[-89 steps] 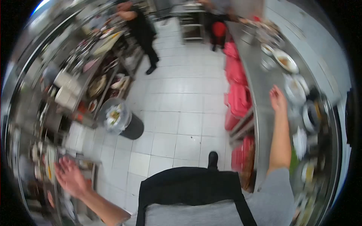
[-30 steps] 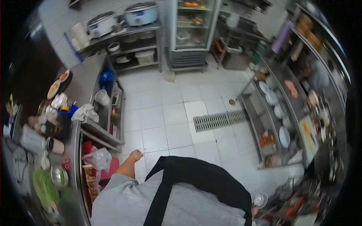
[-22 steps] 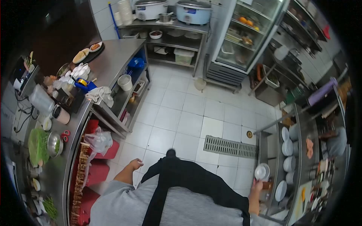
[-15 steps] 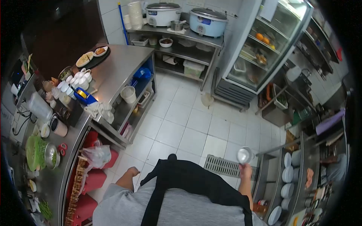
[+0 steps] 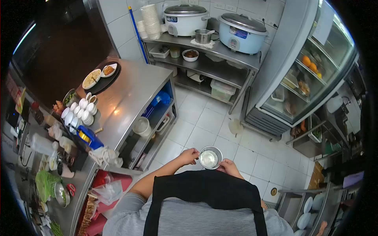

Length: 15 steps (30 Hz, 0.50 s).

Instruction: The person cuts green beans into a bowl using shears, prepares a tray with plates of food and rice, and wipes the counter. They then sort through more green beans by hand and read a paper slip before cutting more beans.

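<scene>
Between both hands (image 5: 189,156) (image 5: 230,168), metal bowl (image 5: 209,158), round rim, mouth facing up

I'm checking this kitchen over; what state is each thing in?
Held bowl: mouth up, right hand gripping, left hand at rim; contents unclear
White cooker: lid on
Blue cooker: lid on
Fridge: door shut
Shelf cups: stacked
Plates: hold food
Shelf bowl: holds dark food
Scissors: lying, blades unclear
</scene>
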Motion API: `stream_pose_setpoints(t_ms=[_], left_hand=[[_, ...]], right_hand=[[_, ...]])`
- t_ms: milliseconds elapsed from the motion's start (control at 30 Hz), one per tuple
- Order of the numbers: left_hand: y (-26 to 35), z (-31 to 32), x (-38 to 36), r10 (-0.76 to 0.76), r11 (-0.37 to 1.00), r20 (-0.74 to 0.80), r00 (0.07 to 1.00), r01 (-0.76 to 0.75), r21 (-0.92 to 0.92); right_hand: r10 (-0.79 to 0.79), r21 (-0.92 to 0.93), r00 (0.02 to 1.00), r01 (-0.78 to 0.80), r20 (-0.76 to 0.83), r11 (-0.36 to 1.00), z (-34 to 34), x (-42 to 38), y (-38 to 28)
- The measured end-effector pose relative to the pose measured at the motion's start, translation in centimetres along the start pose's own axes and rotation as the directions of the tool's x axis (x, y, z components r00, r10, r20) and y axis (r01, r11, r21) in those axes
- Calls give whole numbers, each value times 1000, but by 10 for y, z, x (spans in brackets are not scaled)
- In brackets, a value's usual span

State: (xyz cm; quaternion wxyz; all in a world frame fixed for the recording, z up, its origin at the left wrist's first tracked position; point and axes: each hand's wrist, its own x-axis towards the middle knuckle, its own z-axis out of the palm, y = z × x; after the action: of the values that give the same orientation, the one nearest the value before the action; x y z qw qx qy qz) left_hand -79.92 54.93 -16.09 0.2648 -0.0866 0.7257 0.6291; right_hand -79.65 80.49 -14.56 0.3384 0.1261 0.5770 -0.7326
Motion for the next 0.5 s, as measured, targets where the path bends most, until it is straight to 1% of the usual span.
stream_pose_setpoints(t_ms=[33,67,167,200,300,400,433,500], left_hand=[[14,-6,18,28,1000,-27,999,-28,-2],[30,-12,37,57,998,-53,997,-57,-2],[87,-30,92,117,992,-117,986,-121,-25],[102,-37,116,139,988,-139,981,-146,-44],[150,-60,174,177,975,-228,957,-203,-91],[181,-91,221,223,950,-351,909,-283,-129],[188,-104,229,217,948,-423,880,-294,-125],[198,-137,242,204,941,-557,805,-318,-114]], right_hand=[[-21,13,1000,21,8,1000,-5,22,-17],[-57,-13,998,57,-7,998,-11,44,-35],[-158,-35,987,160,39,987,-33,111,-91],[-156,-140,986,164,61,976,-39,130,-119],[-273,-204,952,298,140,933,-42,175,-204],[-257,-315,932,332,256,889,-46,240,-271],[-240,-358,926,337,290,871,-44,261,-294],[-301,-452,896,427,326,783,-38,306,-341]])
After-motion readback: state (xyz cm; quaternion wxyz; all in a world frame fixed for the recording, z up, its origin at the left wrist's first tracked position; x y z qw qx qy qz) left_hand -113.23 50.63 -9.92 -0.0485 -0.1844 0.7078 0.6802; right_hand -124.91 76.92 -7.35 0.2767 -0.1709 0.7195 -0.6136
